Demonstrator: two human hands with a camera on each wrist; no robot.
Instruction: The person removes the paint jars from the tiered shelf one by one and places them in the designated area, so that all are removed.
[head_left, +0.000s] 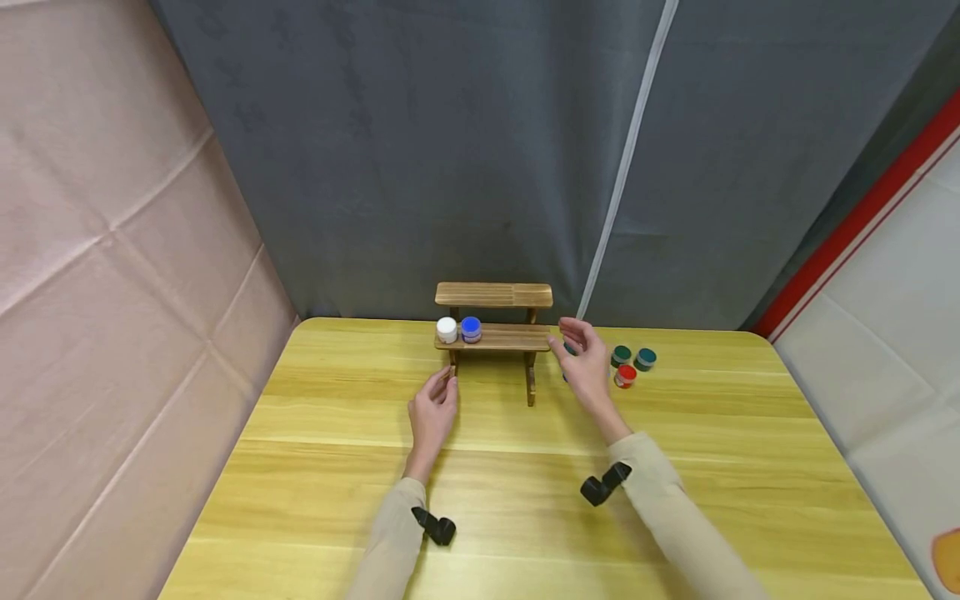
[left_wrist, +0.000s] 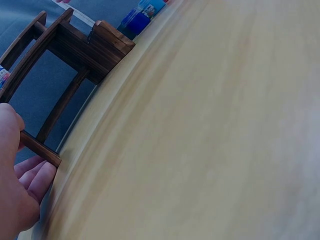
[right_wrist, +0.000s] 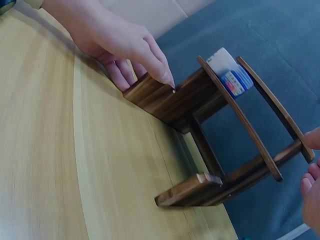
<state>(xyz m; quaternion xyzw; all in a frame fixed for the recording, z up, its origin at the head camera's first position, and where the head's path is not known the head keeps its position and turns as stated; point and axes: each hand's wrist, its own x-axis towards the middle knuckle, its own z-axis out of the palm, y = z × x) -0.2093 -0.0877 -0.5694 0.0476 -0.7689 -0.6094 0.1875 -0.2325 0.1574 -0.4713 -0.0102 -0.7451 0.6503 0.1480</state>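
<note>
A small two-tier wooden rack [head_left: 495,294] stands at the table's back edge. My left hand [head_left: 433,408] grips its left leg, thumb on one face and fingers on the other, as the right wrist view shows. On the lower shelf's left part sit a white paint jar [head_left: 447,331] and a blue paint jar [head_left: 471,330], side by side. At the shelf's right end is my right hand [head_left: 587,364], thumb and fingers spread apart, the thumb right at the shelf's corner. Only part of that hand shows in the right wrist view.
Right of the rack stand a green jar [head_left: 621,356], a teal jar [head_left: 645,359] and a red jar [head_left: 625,377]. More jars are partly hidden behind the right hand, including a dark blue jar [left_wrist: 135,22]. A grey curtain [head_left: 420,167] hangs behind the table [head_left: 525,517].
</note>
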